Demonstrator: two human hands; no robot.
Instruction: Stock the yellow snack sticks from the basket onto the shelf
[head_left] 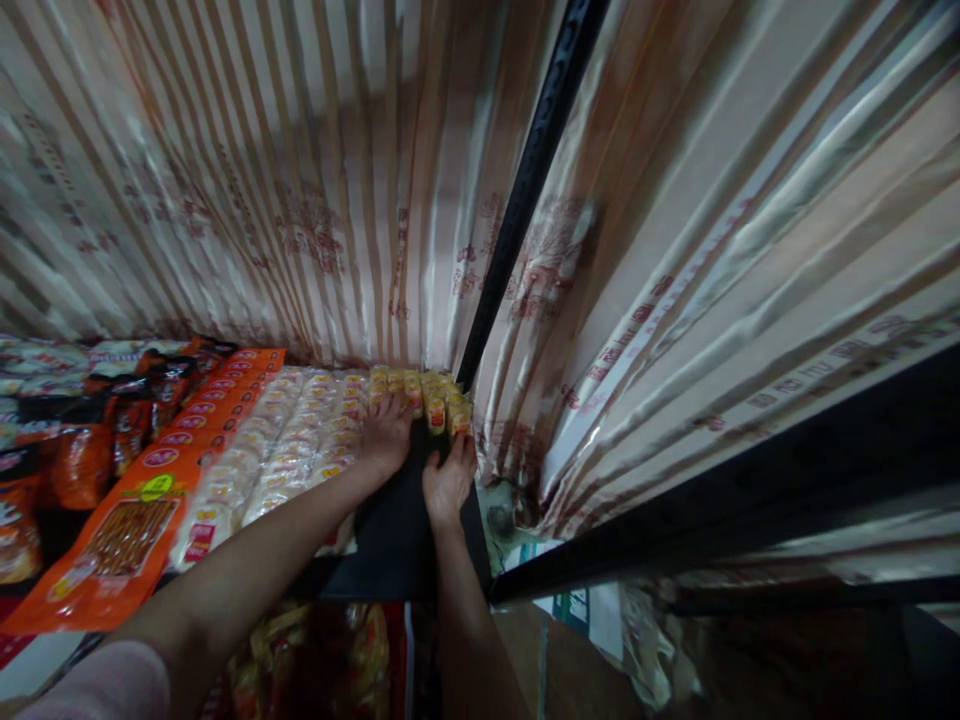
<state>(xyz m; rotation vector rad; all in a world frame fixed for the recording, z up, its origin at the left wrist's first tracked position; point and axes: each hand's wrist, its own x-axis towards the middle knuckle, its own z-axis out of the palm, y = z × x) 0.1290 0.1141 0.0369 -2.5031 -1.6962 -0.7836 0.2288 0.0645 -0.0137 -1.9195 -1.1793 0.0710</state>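
Touching yellow packets [437, 408] with left hand [387, 438] and right hand [448, 484]

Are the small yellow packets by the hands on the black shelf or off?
On: yellow packets sit in rows toward the shelf's back.

Packets [436, 412] — glossy plastic, shelf [397, 520] — matt

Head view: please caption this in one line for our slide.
Left hand and right hand at small yellow packets on a black shelf.
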